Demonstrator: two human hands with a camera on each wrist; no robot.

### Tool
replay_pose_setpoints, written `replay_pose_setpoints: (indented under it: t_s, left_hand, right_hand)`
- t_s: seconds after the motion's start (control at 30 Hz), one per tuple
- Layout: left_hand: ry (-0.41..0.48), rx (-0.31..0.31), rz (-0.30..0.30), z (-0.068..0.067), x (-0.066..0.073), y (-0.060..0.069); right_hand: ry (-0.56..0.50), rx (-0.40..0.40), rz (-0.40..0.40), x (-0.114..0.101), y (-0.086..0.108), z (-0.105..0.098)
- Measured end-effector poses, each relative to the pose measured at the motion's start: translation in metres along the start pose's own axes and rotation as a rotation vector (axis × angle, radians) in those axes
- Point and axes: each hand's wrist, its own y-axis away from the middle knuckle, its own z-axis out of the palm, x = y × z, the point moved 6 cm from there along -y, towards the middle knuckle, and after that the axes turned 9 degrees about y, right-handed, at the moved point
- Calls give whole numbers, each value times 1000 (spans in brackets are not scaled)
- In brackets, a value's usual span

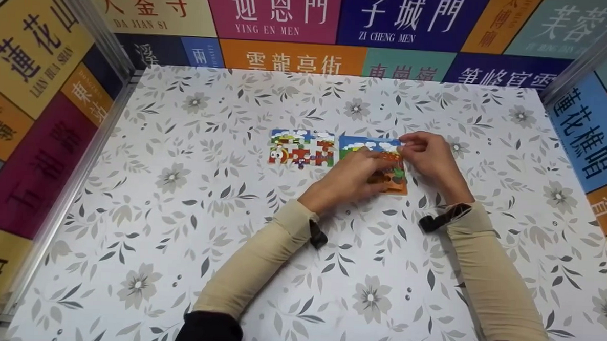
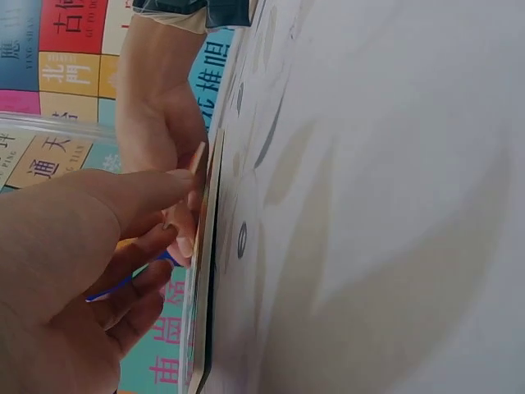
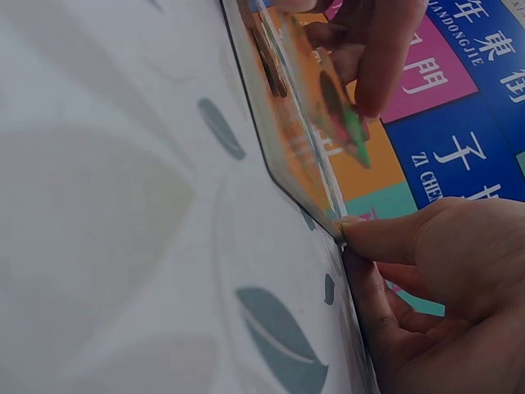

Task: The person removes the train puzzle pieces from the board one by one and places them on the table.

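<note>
We've got the puzzle board [image 1: 368, 144] at approx. 1 o'clock on the desk [image 1: 339, 290], w/ a 2nd puzzle [image 1: 299, 155] just beside it at 9 o'clock. L hand [image 1: 355, 177] comes over the board from 7 o'clock, fingers clamped on an orange-&-green piece [image 3: 335, 107], tilted. R hand [image 1: 430, 153] pinches the board's edge nr 2 o'clock.

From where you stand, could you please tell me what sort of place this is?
Probably a partitioned booth: multicoloured wall panels printed with Chinese characters stand on three sides of a white tabletop patterned with grey flowers and leaves, and silvery strips mark the corners.
</note>
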Motion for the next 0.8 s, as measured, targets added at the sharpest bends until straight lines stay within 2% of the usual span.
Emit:
replay_pose_setpoints:
  t_s: [0.13, 0.37, 0.6, 0.8]
  left_hand:
    - [30, 11, -31, -8, -6, 6]
    - [71, 86, -8, -24, -17, 18]
    - [115, 150, -18, -45, -30, 41]
    - [117, 201, -25, -62, -43, 63]
  right_hand:
    - [2, 0, 12, 0, -1, 0]
    - [-3, -15, 43, 2, 1, 1]
    - [-2, -14, 38, 2, 1, 1]
    - [-6, -11, 26, 2, 1, 1]
